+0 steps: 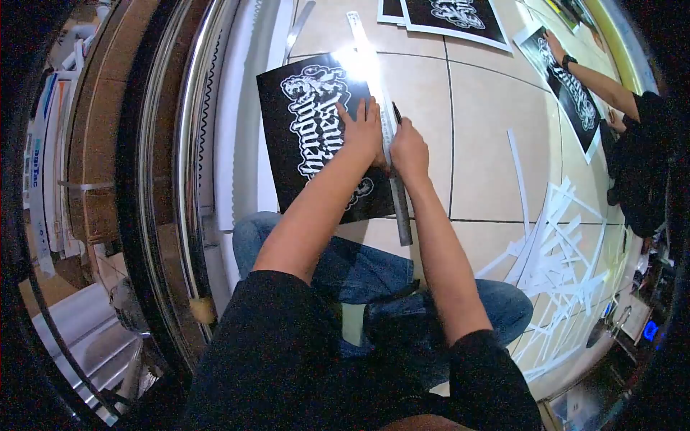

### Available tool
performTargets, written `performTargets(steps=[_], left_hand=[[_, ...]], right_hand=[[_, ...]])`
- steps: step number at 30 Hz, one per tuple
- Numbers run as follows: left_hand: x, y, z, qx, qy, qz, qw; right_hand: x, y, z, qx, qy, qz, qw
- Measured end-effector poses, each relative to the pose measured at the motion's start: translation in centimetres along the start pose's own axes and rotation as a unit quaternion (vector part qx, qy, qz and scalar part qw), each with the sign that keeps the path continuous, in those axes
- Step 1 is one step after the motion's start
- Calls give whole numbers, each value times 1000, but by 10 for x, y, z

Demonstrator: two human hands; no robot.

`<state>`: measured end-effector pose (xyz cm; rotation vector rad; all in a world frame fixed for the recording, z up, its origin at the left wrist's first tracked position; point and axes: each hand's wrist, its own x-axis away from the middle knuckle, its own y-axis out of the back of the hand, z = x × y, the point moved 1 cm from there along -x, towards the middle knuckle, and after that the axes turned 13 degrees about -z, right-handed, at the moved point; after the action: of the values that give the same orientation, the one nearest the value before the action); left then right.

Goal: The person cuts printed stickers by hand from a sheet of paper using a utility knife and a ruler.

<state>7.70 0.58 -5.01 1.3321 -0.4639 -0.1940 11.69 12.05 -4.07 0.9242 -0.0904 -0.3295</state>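
A black print [284, 129] with white ornate lettering lies on the tiled floor in front of my crossed legs. Along its right edge runs a long steel ruler [382, 86]. My left hand [361, 136] is spread flat over the print's right side, its outer edge right at the ruler. My right hand [410, 149] is closed round a dark, slim cutter knife [397, 113], held just right of the ruler with one end poking out above the fist. Most of the knife is hidden by the fingers.
White offcut strips [557, 266] are heaped at the right. More black prints [460, 18] lie at the top. At the upper right, another person's hand [555, 47] rests on a similar print [575, 93]. A metal rail [188, 144] and cardboard boxes [97, 144] line the left.
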Motion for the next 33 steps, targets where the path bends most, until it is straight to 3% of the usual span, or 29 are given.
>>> performTargets(steps=[7,12,15,18,19,20,21,22,26,33], left_hand=[[6,2,4,33,-5,-8,999],[13,21,9,39,-12,53,998],[12,11,9,72,10,1,997],[13,12,10,85,8,18,996],[8,-18,10,85,6,21,996],[-3,-69,10,40,0,-180,983],[-8,-95,9,-7,-6,-373,928],[3,-38,8,28,2,-76,997],[9,-7,11,83,-3,-9,996],[5,-9,13,69,-10,-3,998]], right_hand=[[-38,-19,20,72,73,-14,995],[-45,-24,25,114,79,21,990],[-46,-23,35,120,75,20,990],[-45,-26,41,128,76,9,989],[-45,-28,41,135,84,-3,987],[-43,-29,41,135,81,-3,987],[-43,-29,41,133,89,-3,987],[-44,-29,41,131,97,-3,987],[-45,-25,42,125,109,-5,986],[-39,-24,33,110,108,9,988]])
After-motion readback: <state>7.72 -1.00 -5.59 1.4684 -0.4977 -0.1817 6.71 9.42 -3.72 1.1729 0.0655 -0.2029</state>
